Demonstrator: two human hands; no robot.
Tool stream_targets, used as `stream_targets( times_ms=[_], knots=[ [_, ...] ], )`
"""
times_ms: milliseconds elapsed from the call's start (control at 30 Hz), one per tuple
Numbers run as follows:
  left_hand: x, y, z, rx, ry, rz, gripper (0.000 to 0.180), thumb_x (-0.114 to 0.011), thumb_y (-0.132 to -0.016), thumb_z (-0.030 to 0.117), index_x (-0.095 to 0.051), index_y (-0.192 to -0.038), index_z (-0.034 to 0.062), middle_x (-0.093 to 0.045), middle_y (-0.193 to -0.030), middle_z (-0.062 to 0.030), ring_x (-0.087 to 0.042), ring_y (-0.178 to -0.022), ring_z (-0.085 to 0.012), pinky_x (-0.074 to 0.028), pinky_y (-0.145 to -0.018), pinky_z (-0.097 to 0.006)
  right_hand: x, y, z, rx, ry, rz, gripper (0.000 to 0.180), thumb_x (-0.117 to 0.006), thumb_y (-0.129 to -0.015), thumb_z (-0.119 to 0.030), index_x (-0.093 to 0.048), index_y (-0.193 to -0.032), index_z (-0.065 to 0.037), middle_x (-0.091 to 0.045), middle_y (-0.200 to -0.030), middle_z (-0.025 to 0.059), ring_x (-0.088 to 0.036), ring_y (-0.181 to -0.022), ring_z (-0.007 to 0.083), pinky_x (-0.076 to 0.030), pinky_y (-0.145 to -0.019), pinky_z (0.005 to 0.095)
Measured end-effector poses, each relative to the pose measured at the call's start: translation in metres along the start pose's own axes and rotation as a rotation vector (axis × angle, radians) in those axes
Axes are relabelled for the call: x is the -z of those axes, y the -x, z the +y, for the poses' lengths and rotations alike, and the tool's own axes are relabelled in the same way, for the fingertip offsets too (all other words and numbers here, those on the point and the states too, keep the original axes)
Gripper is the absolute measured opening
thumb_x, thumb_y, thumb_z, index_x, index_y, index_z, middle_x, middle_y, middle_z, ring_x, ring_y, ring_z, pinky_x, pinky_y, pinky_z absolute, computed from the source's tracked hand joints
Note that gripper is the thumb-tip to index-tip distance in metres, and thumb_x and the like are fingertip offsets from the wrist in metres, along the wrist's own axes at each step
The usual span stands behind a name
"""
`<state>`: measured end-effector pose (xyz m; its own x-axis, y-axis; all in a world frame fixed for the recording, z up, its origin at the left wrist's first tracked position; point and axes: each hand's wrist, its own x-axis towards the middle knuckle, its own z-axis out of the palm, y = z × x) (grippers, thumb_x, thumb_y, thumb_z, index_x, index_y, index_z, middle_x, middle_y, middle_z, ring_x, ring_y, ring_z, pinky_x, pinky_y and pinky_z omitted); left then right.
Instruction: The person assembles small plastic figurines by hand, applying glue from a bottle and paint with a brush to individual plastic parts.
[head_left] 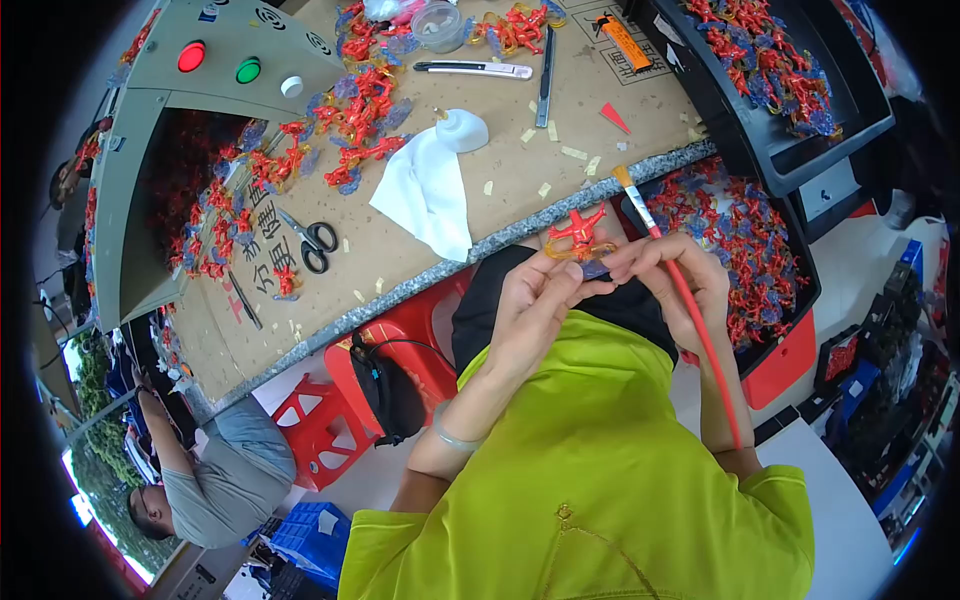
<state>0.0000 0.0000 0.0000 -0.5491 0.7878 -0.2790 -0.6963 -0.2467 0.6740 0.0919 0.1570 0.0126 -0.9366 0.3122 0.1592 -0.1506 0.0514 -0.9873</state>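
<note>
My left hand (528, 308) is closed, pinching the base of a small red toy figure (578, 232) with translucent orange and blue parts. It is held upright just off the table's front edge. In my closed right hand (692, 284) lies a flat paintbrush with a long red handle (708, 340). Its bristles (622, 177) point up and away, apart from the figure. The right fingertips also meet at the figure's base, where the fingers partly hide it. On the table ahead lie a white cloth (428, 198) and a white bottle (464, 130).
A grey box (140, 130) with buttons stands at the left, toy figures (370, 100) spilling from it. Scissors (318, 246) and utility knives (474, 69) lie on the table (330, 300). Black trays (770, 175) of figures stand at the right. A seated person (230, 480) is at the left.
</note>
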Motion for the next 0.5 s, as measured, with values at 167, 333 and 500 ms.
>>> stream_targets(
  times_ms=[167,333,500],
  knots=[
    [-0.002,0.003,0.006,-0.010,-0.153,-0.003,0.038,-0.038,-0.099,0.015,-0.045,-0.128,-0.0074,-0.055,-0.124,-0.0186,-0.059,-0.107,-0.0272,-0.050,-0.087,-0.034,0.011,-0.003,-0.012,-0.009,-0.004,0.094,0.035,-0.052,-0.095,-0.022,-0.057,-0.115,0.006,-0.066,-0.091,0.0141,-0.064,-0.078,0.0169,-0.051,-0.072,0.0273],
    [-0.003,0.002,0.002,-0.074,-0.328,0.020,0.039,-0.035,-0.101,0.019,-0.045,-0.127,-0.0080,-0.059,-0.116,-0.0181,-0.061,-0.102,-0.0252,-0.049,-0.084,-0.031,0.013,-0.013,-0.014,0.089,-0.037,0.183,0.031,-0.059,-0.091,-0.026,-0.067,-0.095,0.004,-0.064,-0.085,0.0100,-0.056,-0.066,0.0117,-0.045,-0.059,0.0236],
    [-0.006,0.003,-0.006,-0.171,-0.454,0.085,0.035,-0.038,-0.101,0.019,-0.050,-0.122,-0.0069,-0.062,-0.104,-0.0118,-0.060,-0.088,-0.0138,-0.047,-0.078,-0.026,0.007,-0.021,-0.017,0.096,0.116,0.031,0.034,-0.057,-0.091,-0.029,-0.066,-0.085,0.003,-0.062,-0.077,0.0110,-0.058,-0.066,0.0155,-0.043,-0.060,0.0244]
  ],
)
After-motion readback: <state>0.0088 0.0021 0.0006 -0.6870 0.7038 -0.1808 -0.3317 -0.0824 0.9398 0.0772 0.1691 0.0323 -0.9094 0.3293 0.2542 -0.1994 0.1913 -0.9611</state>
